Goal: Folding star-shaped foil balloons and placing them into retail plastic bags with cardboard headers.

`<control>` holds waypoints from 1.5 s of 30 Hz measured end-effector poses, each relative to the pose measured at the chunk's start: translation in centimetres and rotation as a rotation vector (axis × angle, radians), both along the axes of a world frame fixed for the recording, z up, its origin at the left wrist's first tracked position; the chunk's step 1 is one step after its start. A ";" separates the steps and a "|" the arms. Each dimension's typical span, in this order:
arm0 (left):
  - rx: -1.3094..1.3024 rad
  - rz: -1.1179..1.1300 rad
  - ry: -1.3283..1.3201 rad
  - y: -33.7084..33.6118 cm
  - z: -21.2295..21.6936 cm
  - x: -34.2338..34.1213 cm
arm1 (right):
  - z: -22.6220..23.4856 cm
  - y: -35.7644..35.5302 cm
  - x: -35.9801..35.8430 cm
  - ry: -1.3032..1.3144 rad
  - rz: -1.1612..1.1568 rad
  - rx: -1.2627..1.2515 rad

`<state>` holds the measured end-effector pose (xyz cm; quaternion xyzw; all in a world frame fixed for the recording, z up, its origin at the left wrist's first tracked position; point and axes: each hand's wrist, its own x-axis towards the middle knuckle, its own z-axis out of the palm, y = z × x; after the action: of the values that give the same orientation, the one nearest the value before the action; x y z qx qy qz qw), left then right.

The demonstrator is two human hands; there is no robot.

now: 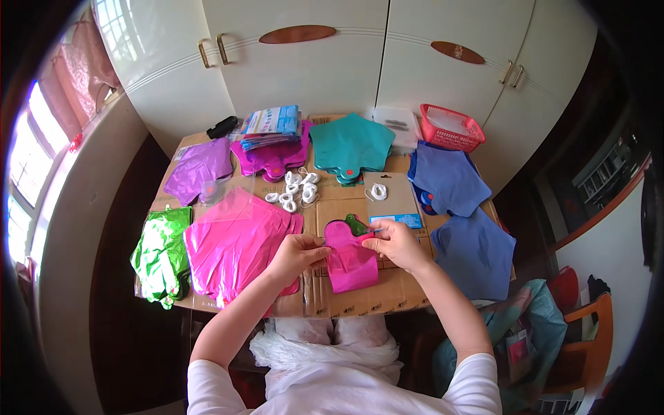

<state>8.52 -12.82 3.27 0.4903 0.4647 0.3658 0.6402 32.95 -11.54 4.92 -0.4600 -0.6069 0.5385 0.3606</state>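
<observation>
Centrally, left hand (299, 250) and right hand (394, 242) both pinching a folded pink balloon (351, 263) over cardboard (360, 297); grey card with blue label (391, 200) just behind, pink stack (232, 242) left, blue sheets (476, 252) right, bare cardboard along near edge.

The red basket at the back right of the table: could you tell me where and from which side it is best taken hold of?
Grip the red basket by its near long rim, coming from above and the front. It sits upright and open-topped, and the cupboard doors close behind it block the far side. The mesh walls look thin, so use several fingers.
</observation>
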 end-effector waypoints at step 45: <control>1.363 -0.409 1.063 1.0 -1.2 0.8 | -3.6 2.7 -0.1 -0.710 0.124 0.911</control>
<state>9.33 -11.86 2.08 0.9433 0.2852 0.1656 -0.0384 32.82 -8.88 1.35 -0.3744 -0.8870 0.0560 0.2644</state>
